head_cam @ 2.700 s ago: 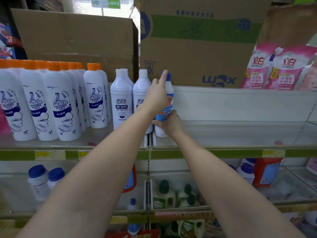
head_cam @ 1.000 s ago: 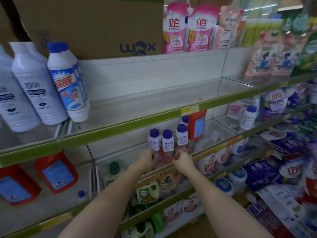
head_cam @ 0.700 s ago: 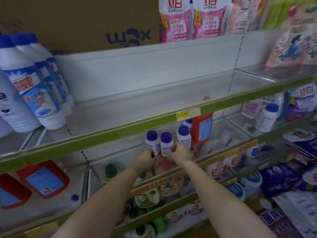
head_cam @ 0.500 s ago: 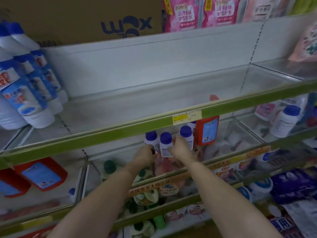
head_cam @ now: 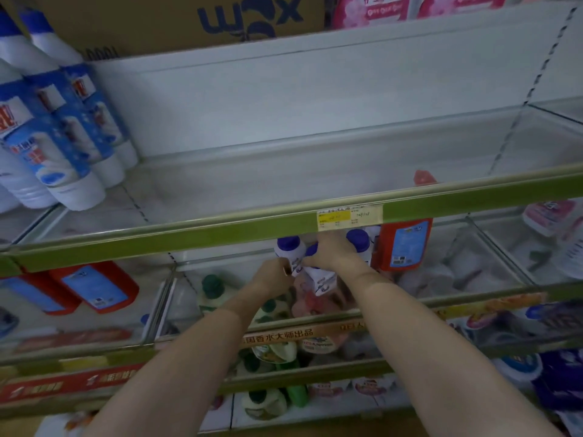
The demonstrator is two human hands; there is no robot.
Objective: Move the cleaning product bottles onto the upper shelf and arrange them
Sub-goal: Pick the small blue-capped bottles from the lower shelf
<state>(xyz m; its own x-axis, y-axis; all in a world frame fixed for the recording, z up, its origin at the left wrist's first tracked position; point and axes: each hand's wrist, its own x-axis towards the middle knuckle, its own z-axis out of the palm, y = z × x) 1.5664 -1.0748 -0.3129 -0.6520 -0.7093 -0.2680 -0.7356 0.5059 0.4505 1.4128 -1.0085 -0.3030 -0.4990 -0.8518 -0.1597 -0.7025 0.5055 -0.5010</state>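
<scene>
The left hand [head_cam: 273, 276] curled around one white bottle [head_cam: 291, 252] and the right hand [head_cam: 331, 252] around a second bottle [head_cam: 321, 280], whose cap its fingers hid; both leaned off upright, caps far, just under the upper shelf [head_cam: 195, 236]. A third bottle [head_cam: 359, 244] stood right of them, partly hidden. Three bottles, blurred, stood on that shelf's left end.

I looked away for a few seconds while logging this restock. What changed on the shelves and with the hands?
Both hands left the blue-capped bottle now standing in the row on the upper shelf and dropped to the shelf below. The left hand and right hand now grip small blue-capped white bottles, which have tilted. The red bottle beside them stayed put.
</scene>
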